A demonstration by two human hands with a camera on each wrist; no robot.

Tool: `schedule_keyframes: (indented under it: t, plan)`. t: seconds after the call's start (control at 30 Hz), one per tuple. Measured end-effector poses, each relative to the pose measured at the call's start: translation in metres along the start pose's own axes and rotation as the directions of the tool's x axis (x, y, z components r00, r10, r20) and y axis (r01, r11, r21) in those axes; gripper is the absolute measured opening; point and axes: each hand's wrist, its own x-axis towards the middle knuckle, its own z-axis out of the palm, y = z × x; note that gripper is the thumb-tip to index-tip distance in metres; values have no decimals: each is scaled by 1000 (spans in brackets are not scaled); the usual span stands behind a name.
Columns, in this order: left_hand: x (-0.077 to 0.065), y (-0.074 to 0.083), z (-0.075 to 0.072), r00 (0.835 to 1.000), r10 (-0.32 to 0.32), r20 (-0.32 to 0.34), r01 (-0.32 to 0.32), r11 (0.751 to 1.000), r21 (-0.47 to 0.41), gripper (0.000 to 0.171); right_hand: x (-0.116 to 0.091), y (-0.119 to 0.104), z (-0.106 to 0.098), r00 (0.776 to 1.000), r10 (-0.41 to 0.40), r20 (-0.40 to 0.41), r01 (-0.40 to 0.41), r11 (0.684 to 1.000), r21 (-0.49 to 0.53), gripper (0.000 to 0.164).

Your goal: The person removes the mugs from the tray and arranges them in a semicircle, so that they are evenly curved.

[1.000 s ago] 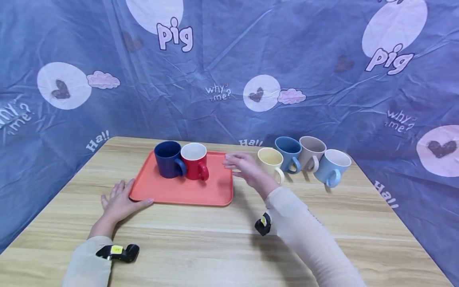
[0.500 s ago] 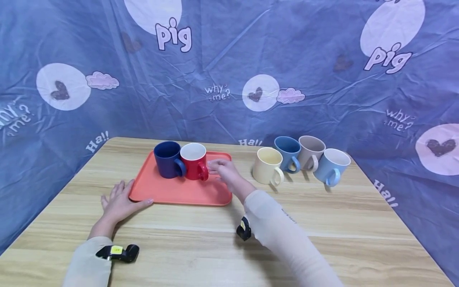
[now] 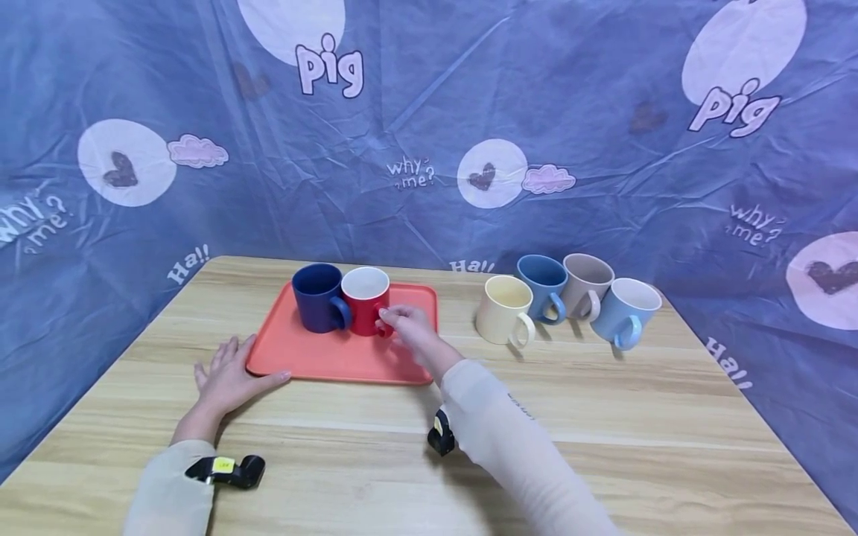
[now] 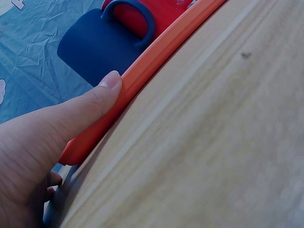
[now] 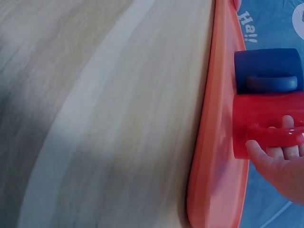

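A red mug (image 3: 365, 307) with a white inside stands upright on an orange-red tray (image 3: 322, 365), close beside a navy mug (image 3: 316, 305). My right hand (image 3: 410, 327) is at the red mug's handle; in the right wrist view its fingers (image 5: 289, 151) pass through the handle and the thumb lies along its lower end, holding it. My left hand (image 3: 231, 378) rests at the tray's near left corner, fingers spread along the left side. In the left wrist view the straight thumb (image 4: 95, 102) lies on the tray's front rim, the other fingers mostly hidden.
To the right of the tray stand a cream mug (image 3: 499, 316), a blue mug (image 3: 536, 279), a grey mug (image 3: 582, 286) and a light blue mug (image 3: 620, 313), close together on the wooden table (image 3: 348, 461). A blue patterned cloth (image 3: 415, 223) hangs behind.
My right hand has moved left from beside the cream mug, across the tray's right part, and taken hold of the red mug's handle. My left hand has stayed at the tray's corner.
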Motion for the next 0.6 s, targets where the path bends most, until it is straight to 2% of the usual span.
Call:
schedule_keyframes:
  t: [0.23, 0.6]
  plan:
    - [1, 2, 0, 1000, 9, 4, -9, 1000, -2, 105, 0, 4, 1, 1000, 1, -20, 0, 1000, 24, 24]
    - [1, -1, 1, 1000, 8, -3, -8, 1000, -2, 104, -2, 8, -1, 998, 59, -24, -57, 996, 75, 26]
